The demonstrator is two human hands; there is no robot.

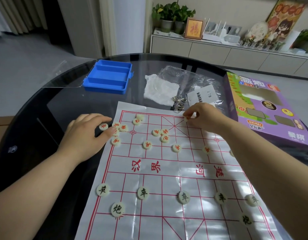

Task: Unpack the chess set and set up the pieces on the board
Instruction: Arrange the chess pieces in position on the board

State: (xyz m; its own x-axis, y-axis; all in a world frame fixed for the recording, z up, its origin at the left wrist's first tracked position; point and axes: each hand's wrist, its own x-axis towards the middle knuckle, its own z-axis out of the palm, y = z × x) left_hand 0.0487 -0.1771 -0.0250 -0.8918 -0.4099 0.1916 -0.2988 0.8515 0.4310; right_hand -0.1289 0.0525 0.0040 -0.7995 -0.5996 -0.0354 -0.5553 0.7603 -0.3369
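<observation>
In the head view, your left hand [87, 134] lies at the far left edge of the board [167, 172]. Its thumb and forefinger are curled round a red 車 piece [103, 126], which sits just off the sheet on the dark glass table [46, 104]. Your right hand [201, 116] reaches to the far edge of the board and pinches a second red piece [186, 119] between thumb and fingertips, at the far right corner of the crossed palace square; your fingers hide its character. The board is a white sheet with red lines lying flat on the table, and its river band reads 汉界 and 楚河 in red. On the far half red-lettered pieces lie loose: a cluster [123, 128] touching your left thumb, a trio [161, 135] near the middle, and single red discs [176, 148] spaced along one line. On the near half five black 卒 pieces [143, 193] stand in a row on the crossings, with two black 炮 pieces [117, 209] nearer to you, one left and one right. Far left on the table sits an open blue tray box [108, 78]. To its right lie a crumpled white tissue [160, 90], a clear plastic bag [184, 75], metal ring puzzles [178, 101] and a printed slip [204, 94] whose text is too small to read. At the right the purple game box [264, 108] shows XCPAI and 象棋. On the cabinet [219, 47] beyond, a frame [193, 28] bears 福.
</observation>
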